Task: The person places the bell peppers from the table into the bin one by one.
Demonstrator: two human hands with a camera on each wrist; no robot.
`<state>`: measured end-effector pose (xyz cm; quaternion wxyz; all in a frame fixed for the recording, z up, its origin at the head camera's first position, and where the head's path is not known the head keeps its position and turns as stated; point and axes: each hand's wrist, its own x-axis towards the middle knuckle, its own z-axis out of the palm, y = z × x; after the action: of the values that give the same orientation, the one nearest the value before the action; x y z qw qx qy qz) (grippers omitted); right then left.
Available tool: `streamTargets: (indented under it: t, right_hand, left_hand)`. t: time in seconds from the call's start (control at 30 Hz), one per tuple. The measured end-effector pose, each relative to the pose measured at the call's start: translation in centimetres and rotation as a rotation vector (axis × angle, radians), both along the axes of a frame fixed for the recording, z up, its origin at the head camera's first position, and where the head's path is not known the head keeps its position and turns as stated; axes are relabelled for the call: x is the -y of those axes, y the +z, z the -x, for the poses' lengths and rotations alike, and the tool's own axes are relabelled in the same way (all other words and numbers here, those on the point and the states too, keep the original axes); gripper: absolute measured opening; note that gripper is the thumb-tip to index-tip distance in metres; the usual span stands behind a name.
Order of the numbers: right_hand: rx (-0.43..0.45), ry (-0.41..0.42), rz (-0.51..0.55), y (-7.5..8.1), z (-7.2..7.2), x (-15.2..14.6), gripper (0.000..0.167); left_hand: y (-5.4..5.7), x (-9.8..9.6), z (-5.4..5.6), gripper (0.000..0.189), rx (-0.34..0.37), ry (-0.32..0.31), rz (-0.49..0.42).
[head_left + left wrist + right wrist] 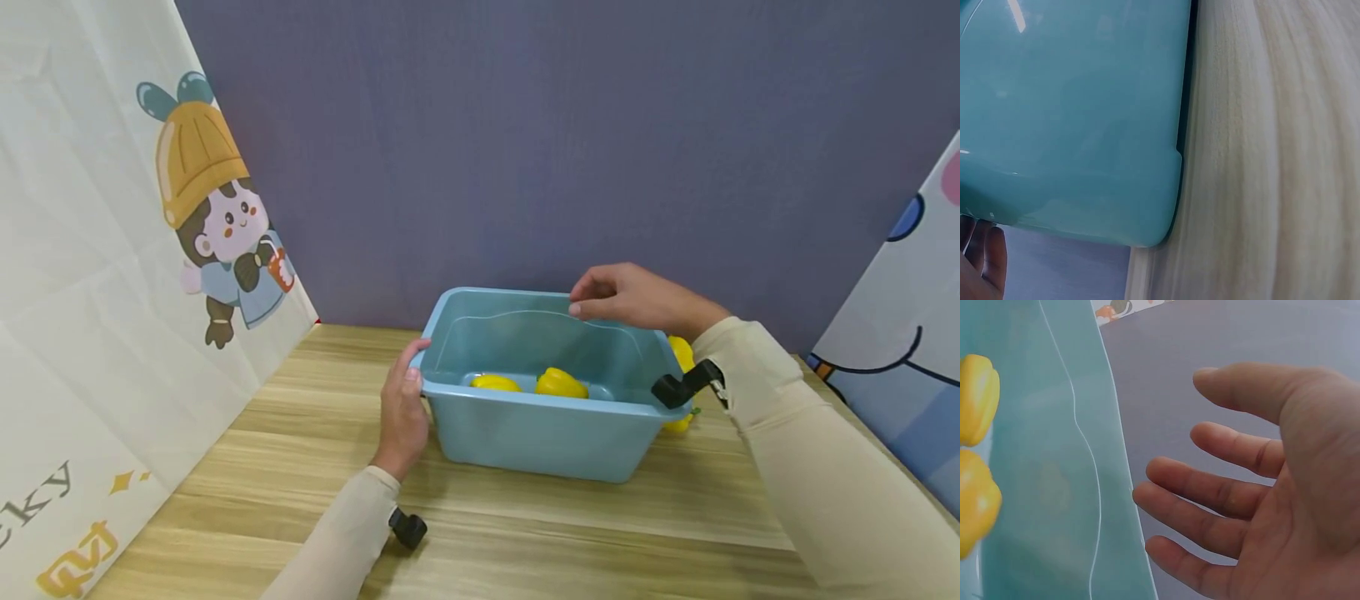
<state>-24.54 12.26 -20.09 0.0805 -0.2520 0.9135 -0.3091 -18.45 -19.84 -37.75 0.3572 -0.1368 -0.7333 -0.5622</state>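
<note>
A light blue plastic tub [536, 437] sits upright on the wooden table, near the back wall. Inside lie two yellow bell peppers, one at the left [495, 382] and one near the middle [561, 383], partly hidden by the front wall. My left hand [403, 417] grips the tub's left end, its index fingertip and thumb at the rim; in the left wrist view, fingers [994, 256] show at the tub's edge. Over the far rim, my right hand [626, 293] hovers empty, fingers spread and gently bent in the right wrist view.
More yellow bell pepper [681, 354] shows beyond the tub's right end, partly covered by the right forearm and the tub. A purple-grey wall [570, 150] stands close behind. Printed white panels flank the wooden table [525, 533] on the left [90, 250] and right [885, 317].
</note>
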Motion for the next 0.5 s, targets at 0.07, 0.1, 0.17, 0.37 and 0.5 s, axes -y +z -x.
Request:
streamTargets:
  t: [0.07, 0.1, 0.17, 0.37, 0.5]
  right_hand:
    - [-0.005, -0.008, -0.004, 0.1, -0.2, -0.4, 0.048]
    - [-0.004, -0.015, -0.004, 0.1, -0.3, -0.5, 0.049]
    - [0.006, -0.030, 0.006, 0.1, -0.3, -1.0, 0.049]
    - [0.026, -0.063, 0.054, 0.0, -0.7, -2.3, 0.052]
    - [-0.004, -0.073, 0.084, -0.1, -1.2, -3.3, 0.050]
  left_hand:
    - [0.0, 0.1, 0.0, 0.049, 0.001, 0.000, 0.000]
    - [0.0, 0.1, 0.0, 0.049, 0.002, 0.001, 0.000]
    - [0.0, 0.1, 0.0, 0.049, 0.006, -0.003, -0.002]
    - [-0.2, 0.1, 0.1, 0.048, 0.021, 0.009, 0.010]
    - [-0.2, 0.0, 0.1, 0.048, 0.017, 0.012, 0.012]
